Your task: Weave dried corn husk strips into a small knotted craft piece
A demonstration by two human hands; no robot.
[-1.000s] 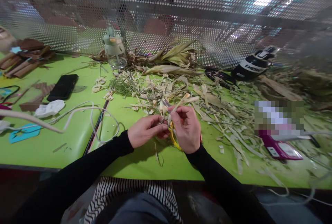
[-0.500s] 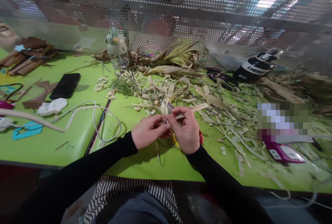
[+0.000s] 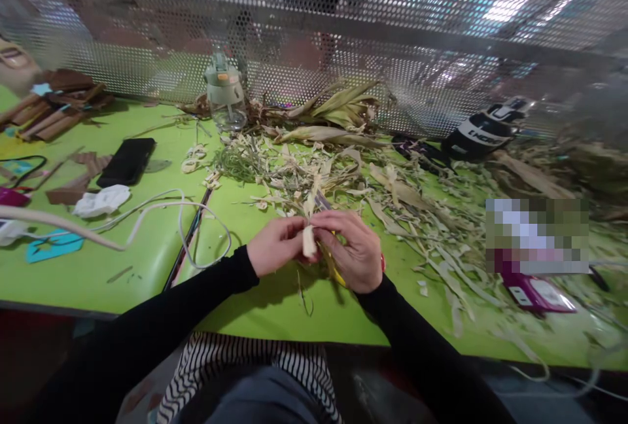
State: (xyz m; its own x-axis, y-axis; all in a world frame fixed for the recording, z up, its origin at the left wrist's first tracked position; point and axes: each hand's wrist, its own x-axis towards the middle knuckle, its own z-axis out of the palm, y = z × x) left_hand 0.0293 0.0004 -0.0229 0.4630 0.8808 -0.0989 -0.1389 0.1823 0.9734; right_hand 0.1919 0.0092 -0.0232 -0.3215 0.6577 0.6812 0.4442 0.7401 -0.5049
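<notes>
Both hands meet above the green table, near its front edge. Closed fingers of my left hand pinch a pale strip of dried husk from the left. From the right, my right hand grips the same strip near its top, fingers bent over it. The strip's lower end hangs toward me between the hands. Partly hidden under my right hand is something with a yellow part and a red part. Beyond the fingers lies a heap of husk scraps.
Husk leaves and a clear bottle stand along the perforated metal screen. A black bottle leans at right, near a magenta device. Leftward lie a black phone, white cables, a blue tag and brown rolls.
The pale strip, which stuck out to the right past my right hand, now hangs down between both hands. My right hand has turned, its fingers now lying across the top.
</notes>
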